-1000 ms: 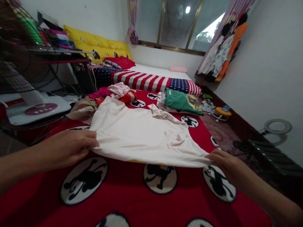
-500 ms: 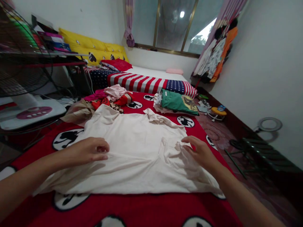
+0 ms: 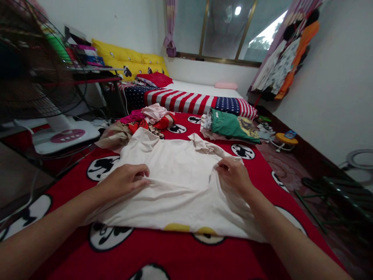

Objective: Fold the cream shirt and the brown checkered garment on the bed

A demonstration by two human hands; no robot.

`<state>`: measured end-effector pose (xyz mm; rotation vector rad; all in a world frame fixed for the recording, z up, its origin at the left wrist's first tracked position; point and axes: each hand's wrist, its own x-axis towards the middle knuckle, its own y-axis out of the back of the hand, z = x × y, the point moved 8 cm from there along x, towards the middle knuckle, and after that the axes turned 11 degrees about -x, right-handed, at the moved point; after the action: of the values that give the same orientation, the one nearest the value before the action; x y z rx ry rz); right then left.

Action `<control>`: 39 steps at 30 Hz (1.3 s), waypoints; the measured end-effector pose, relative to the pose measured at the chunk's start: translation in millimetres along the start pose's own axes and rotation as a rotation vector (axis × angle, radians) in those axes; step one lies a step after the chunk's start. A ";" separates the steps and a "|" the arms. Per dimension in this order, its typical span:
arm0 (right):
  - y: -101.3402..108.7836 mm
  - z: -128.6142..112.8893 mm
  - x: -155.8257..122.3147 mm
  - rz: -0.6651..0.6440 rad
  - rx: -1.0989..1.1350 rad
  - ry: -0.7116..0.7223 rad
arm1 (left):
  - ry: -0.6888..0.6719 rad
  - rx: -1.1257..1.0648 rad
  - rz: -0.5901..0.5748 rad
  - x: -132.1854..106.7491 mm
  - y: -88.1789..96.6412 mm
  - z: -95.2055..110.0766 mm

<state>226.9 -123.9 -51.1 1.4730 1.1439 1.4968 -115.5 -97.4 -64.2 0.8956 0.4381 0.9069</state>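
A white T-shirt (image 3: pixel 180 159) lies spread out on a red blanket (image 3: pixel 140 249) patterned with black-and-white ovals. My left hand (image 3: pixel 129 179) pinches the cloth on the shirt's left side, thumb and fingers closed on a raised fold. Across from it, my right hand (image 3: pixel 233 175) grips bunched cloth on the right side. Between the two hands a crease runs taut over the shirt. Part of a yellow print shows along the near edge. One sleeve lies crumpled at the far right of the shirt.
Beyond the shirt are a loose heap of clothes (image 3: pixel 148 120) on the left and a folded green garment (image 3: pixel 233 126) on a pile at right. A fan (image 3: pixel 64 132) stands left. A dark green folding chair (image 3: pixel 344 198) is at right. A bed (image 3: pixel 186 101) lies behind.
Both hands have closed on the shirt cloth; the right one moved inward. The shirt's near edge has lifted and shifted, so a yellow print now shows. The view has turned slightly left.
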 end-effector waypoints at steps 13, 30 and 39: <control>-3.9 -80.4 -38.7 0.006 0.110 0.339 | 0.203 0.106 0.141 -25.0 60.7 -61.3; -7.2 -194.6 -86.6 -0.357 0.264 0.557 | 0.363 -0.253 -0.140 -115.6 40.0 -61.4; 3.0 -170.0 -78.4 -0.419 0.436 0.474 | 0.559 -0.436 -0.014 -113.6 68.2 -122.1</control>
<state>64.1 -215.1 -66.0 1.0532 2.0278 1.3806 -294.2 -112.0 -81.9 0.2299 0.6882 1.1830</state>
